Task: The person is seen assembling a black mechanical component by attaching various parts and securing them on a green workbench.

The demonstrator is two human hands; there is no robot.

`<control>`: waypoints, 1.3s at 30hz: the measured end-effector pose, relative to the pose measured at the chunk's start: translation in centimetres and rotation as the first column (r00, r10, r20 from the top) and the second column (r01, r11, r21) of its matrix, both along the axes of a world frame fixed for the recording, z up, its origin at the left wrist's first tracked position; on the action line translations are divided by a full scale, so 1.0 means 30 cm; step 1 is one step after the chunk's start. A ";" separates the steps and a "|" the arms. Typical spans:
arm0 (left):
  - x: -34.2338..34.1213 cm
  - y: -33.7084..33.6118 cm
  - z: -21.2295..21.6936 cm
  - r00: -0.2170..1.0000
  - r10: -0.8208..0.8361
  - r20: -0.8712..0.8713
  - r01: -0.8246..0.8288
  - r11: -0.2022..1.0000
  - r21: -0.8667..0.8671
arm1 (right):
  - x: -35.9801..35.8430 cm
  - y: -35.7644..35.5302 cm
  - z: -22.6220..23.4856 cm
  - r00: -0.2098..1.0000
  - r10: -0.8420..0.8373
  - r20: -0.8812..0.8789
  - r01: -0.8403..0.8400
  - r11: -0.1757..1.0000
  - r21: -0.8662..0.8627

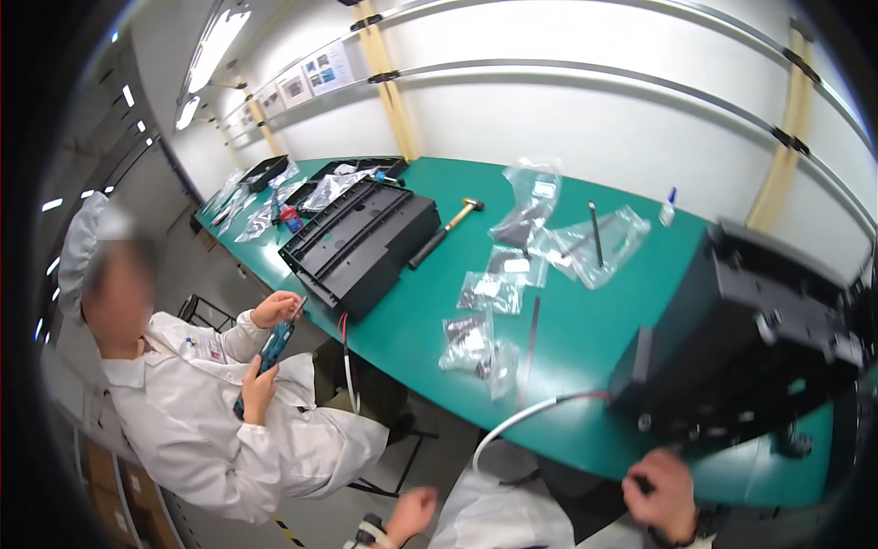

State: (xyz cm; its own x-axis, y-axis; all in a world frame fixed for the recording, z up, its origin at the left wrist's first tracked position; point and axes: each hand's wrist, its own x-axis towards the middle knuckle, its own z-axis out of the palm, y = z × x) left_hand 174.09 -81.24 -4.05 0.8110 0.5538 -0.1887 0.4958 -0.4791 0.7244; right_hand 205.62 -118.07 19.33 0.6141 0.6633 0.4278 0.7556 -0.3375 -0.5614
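My left hand [412, 515] is low in the head view, over my lap and away from the bench, its fingers curled closed with nothing visible in them. A dark device sits on that wrist. My right hand [662, 494] hovers by the front edge of the bench, thumb and fingers pinched around a small dark spot I cannot make out. Just beyond it a large black housing [732, 357] stands tilted on the bench, showing holes and metal fittings. From its left side a white cable [512, 423] with a red end curves down toward my lap.
The green bench [430, 352] carries plastic bags of parts [494, 291], a dark rod [596, 236], a hammer [448, 231], a small bottle [669, 209] and another black housing [366, 242]. At left, a co-worker in a white coat [201, 412] holds a blue power screwdriver [273, 348].
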 end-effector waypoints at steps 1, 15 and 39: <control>0.136 0.012 0.166 0.972 0.155 0.177 -0.141 0.986 -0.089 | -0.006 -0.001 -0.007 0.998 -0.047 -0.029 0.048 0.997 0.057; 0.874 0.244 0.730 0.829 -0.315 0.462 -0.023 0.806 0.591 | -0.033 0.004 -0.007 0.988 -0.123 -0.096 0.139 0.973 0.183; 0.518 -0.457 0.889 0.851 0.121 0.511 0.359 0.576 -0.735 | -0.256 0.251 0.301 0.947 0.025 -0.322 0.061 0.965 0.254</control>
State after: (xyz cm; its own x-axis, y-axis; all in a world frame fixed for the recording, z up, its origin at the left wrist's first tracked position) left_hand 189.62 -94.94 22.62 0.9612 0.2647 -0.0772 -0.0274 0.3701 0.9286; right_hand 197.94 -110.54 28.35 0.7572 0.5441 0.3613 0.5168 -0.1608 -0.8409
